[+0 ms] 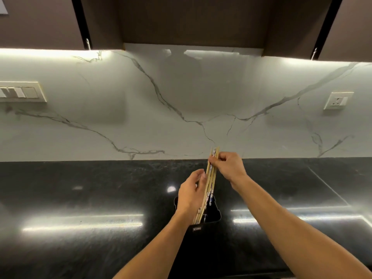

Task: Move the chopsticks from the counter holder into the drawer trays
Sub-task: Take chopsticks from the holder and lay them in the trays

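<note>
A bundle of several pale wooden chopsticks (211, 179), some with blue-and-white patterned parts, stands upright in a black holder (213, 215) on the dark counter. My right hand (228, 166) pinches the bundle near its upper ends. My left hand (191, 193) wraps the bundle lower down, just above the holder's rim. The chopsticks' lower ends are still inside the holder. No drawer or tray is in view.
The black stone counter (90, 198) runs left and right, glossy with light reflections. Behind it rises a white marble backsplash (181, 97) with a switch panel (22, 92) at left and a socket (337, 100) at right. Dark cabinets hang overhead.
</note>
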